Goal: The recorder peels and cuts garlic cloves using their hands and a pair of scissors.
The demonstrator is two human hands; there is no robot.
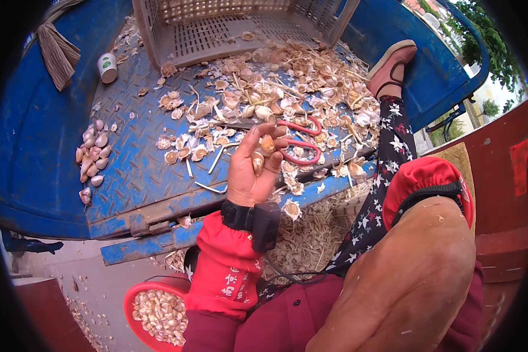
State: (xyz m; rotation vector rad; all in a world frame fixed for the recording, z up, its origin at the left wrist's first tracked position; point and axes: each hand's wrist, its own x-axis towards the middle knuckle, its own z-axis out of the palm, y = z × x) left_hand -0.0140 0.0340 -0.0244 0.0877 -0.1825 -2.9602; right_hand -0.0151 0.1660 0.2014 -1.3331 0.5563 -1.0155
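Note:
My left hand [251, 171] is palm up with its fingers curled around garlic cloves [258, 163]. Just beyond its fingertips lie scissors with red handles [309, 162], their dark blades partly behind the fingers. My right hand [400, 273] is raised close to the camera at the lower right; its fingers are out of frame, so what it holds is hidden. Loose garlic cloves, skins and cut stems [330, 97] cover much of the blue metal truck bed [136, 176]. A small group of pinkish cloves [92, 154] sits apart at the left.
A plastic crate [229, 39] stands at the far side, with a paper cup [107, 68] to its left. Below left is a red bucket [130, 317] full of cloves. Brown cloth [58, 57] hangs over the side wall. My shoe [394, 66] rests at the right wall.

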